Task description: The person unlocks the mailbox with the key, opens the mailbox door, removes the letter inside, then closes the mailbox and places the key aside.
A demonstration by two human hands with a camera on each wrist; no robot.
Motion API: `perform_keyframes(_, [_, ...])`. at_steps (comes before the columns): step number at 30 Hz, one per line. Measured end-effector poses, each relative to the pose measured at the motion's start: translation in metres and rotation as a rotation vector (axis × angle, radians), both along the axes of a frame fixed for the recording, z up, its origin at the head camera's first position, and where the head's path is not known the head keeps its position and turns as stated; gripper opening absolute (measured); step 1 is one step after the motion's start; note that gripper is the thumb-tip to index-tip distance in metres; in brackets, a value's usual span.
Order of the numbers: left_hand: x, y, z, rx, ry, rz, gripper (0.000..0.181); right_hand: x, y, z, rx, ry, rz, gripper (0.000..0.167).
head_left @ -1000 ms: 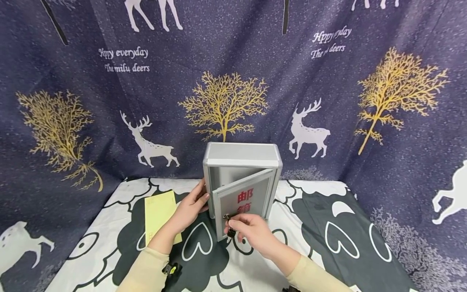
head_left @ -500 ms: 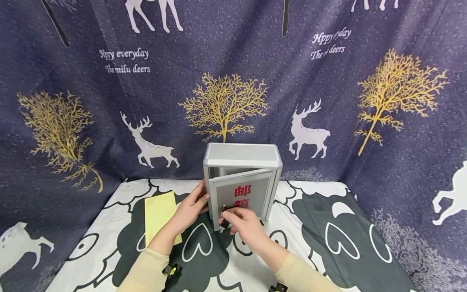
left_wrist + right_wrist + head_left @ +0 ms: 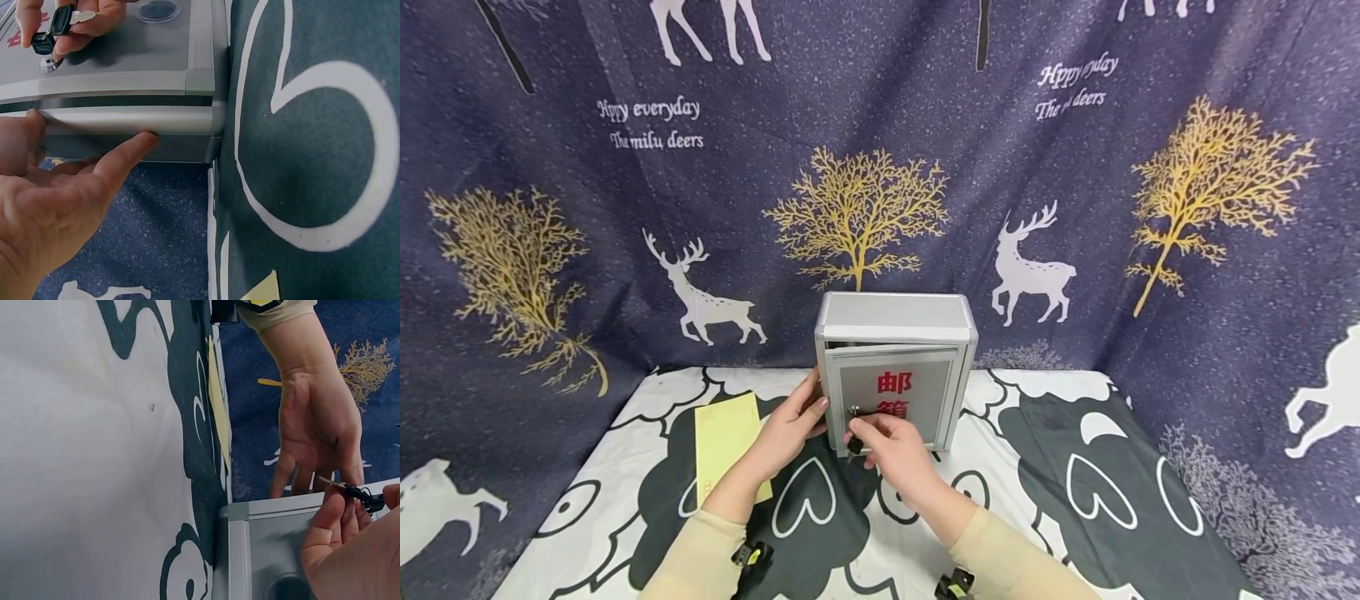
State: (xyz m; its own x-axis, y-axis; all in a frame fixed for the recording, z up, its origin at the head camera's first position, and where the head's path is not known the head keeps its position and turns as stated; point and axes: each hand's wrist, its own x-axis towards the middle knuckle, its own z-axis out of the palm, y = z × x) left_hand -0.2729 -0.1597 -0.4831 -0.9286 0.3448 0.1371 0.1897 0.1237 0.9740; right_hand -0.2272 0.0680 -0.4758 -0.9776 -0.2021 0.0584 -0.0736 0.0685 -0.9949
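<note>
A silver metal mailbox (image 3: 895, 312) with red characters stands upright on the cloth. Its door (image 3: 932, 404) is slightly ajar, with a narrow dark gap at the left edge. My right hand (image 3: 898, 454) pinches a black-headed key (image 3: 42, 44) at the door's lock (image 3: 49, 64); a second key (image 3: 62, 20) with a silver blade hangs beside it. Against the mailbox's left side rests my left hand (image 3: 786, 433), its fingers fairly straight and thumb along the side's front edge (image 3: 150, 120). Some left fingertips are hidden behind the box.
A yellow envelope (image 3: 726, 442) lies on the cloth left of the mailbox, partly under the left forearm. The black-and-white patterned cloth (image 3: 1000, 492) covers the table. A dark blue curtain (image 3: 880, 100) with deer and trees hangs behind.
The door has swung from wide ajar to almost flush with the mailbox, my right hand moving left and away from me with the key. My left hand has stayed on the side.
</note>
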Motion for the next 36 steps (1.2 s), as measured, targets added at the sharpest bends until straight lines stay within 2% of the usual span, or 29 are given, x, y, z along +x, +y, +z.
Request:
perform_keyframes(18, [0.0,0.001,0.0,-0.008,0.01,0.007,0.068,-0.011,-0.006,-0.003,-0.026,0.016,-0.042,0.037])
perform_keyframes(36, [-0.001,0.002,-0.002,-0.005,0.009,0.018,0.068,-0.012,-0.007,-0.001,-0.061,0.009,-0.033,0.037])
